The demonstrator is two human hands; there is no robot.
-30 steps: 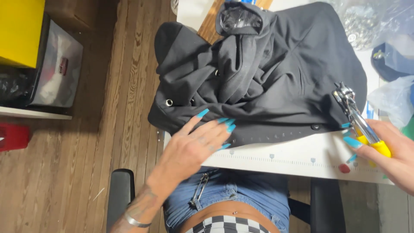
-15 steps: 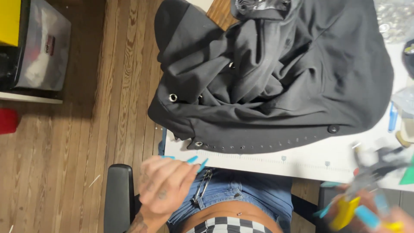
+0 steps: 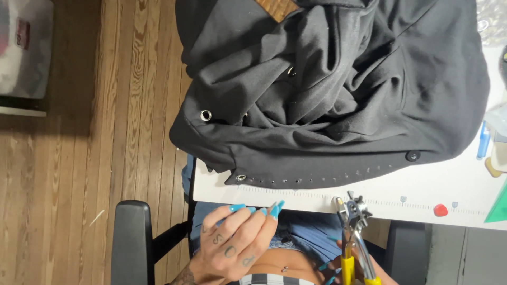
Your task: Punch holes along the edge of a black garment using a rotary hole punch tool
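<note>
- Punch pliers (image 3: 351, 232) stand nearly upright in your right hand (image 3: 356, 269), yellow handles low at the frame's bottom edge, metal head up and touching the bench (image 3: 369, 195) rim.
- Right grip is closed around the handles, though most of that hand is cut off from view.
- Black garment (image 3: 327, 89) lies just beyond the pliers' head, its hem with the row of small holes (image 3: 317, 178) running left to right along the ruler edge.
- Left hand (image 3: 237, 245) holds nothing, fingers loosely curled at your lap, fingertips at the bench rim, nearer the eyelet (image 3: 241, 178) at the hem's left end.
</note>
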